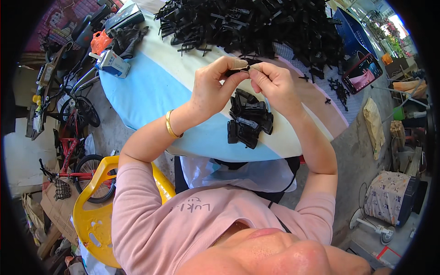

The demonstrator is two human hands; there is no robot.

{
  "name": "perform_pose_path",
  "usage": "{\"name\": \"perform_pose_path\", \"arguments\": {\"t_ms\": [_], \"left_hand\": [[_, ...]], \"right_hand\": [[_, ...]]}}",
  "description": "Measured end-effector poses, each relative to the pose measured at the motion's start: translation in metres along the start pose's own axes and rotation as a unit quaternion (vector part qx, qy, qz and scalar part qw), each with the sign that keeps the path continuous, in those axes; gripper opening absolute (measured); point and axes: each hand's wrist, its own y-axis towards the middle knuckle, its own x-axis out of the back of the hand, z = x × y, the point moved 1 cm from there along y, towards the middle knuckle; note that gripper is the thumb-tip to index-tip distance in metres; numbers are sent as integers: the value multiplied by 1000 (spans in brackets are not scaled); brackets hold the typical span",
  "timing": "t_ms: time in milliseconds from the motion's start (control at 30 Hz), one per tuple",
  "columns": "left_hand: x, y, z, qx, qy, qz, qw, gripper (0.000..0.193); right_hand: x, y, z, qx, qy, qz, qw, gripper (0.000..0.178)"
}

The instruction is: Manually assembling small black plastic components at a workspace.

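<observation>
Above the table's middle, my left hand and my right hand meet fingertip to fingertip. They pinch a small black plastic part between them, mostly covered by the fingers. Beige coverings wrap some fingertips on both hands. Just below my hands, nearer to me, lies a small heap of chunky black plastic pieces. A large pile of loose black plastic parts fills the table's far side. Several small cross-shaped black pieces lie scattered to the right.
Striped cloth covers the round table. A blue and white carton, an orange plastic bag and dark gloves sit far left. At right stand a phone and a blue box. A yellow chair is left of me.
</observation>
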Motion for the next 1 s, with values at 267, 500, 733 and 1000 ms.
{"name": "perform_pose_path", "arguments": {"t_ms": [267, 500, 733, 1000], "left_hand": [[1, 7, -6, 28, 107, 41, 993, 28], [-6, 4, -8, -138, 95, 335, 927, 27], [13, 14, 10, 96, -62, 68, 991, 22], [26, 25, 4, 254, -355, 233, 869, 51]], "right_hand": [[41, 12, -1, 13, -123, 20, 992, 17], [32, 24, -25, 93, -410, -84, 904, 28], [25, 34, -39, 211, -447, -73, 866, 25], [16, 13, -5, 421, -275, -58, 862, 36]]}}
